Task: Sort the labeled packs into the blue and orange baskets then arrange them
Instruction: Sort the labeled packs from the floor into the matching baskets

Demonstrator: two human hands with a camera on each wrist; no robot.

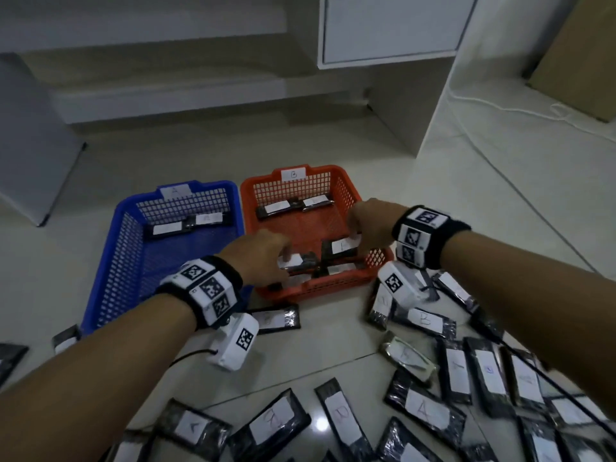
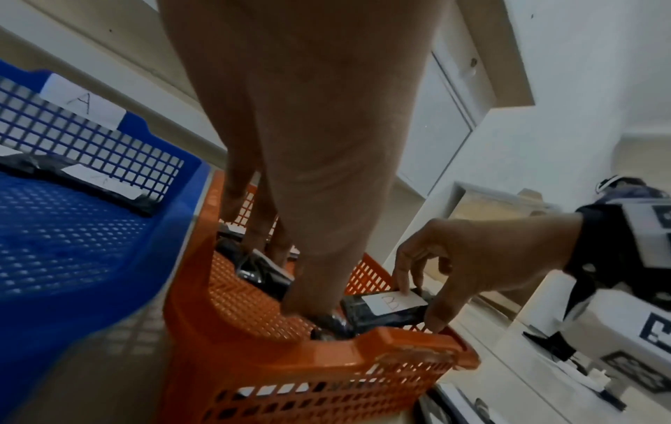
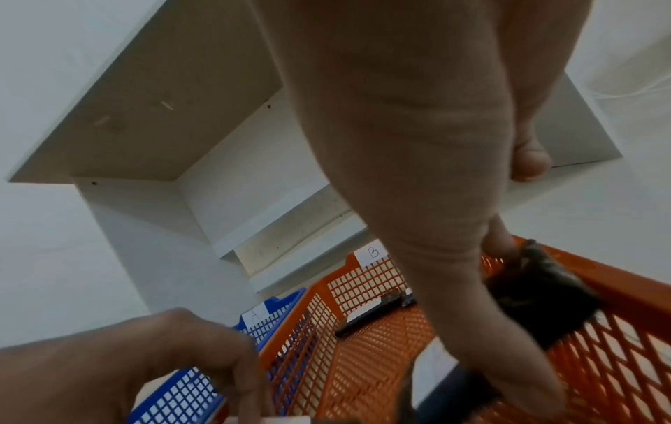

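Observation:
The orange basket [image 1: 333, 288], tagged B, stands right of the blue basket [image 1: 110, 261], tagged A. Both hands reach into the orange basket's near end. My left hand [image 1: 283, 261] grips a black pack [image 2: 268, 272] between thumb and fingers. To its right, my right hand [image 1: 358, 236] pinches a pack with a white B label [image 2: 392, 304] by its ends; in the right wrist view its thumb presses the near end. More packs lie under these. Two packs [image 1: 293, 205] lie at the orange basket's far end, and two [image 1: 186, 225] at the blue basket's far end.
Several loose labelled packs [image 1: 423, 411] cover the floor in front and to the right of the baskets, one [image 1: 276, 318] just before the orange basket. A white cupboard [image 1: 390, 28] stands behind, with a white cable [image 1: 500, 108] and a cardboard box [image 1: 576, 55] at the far right.

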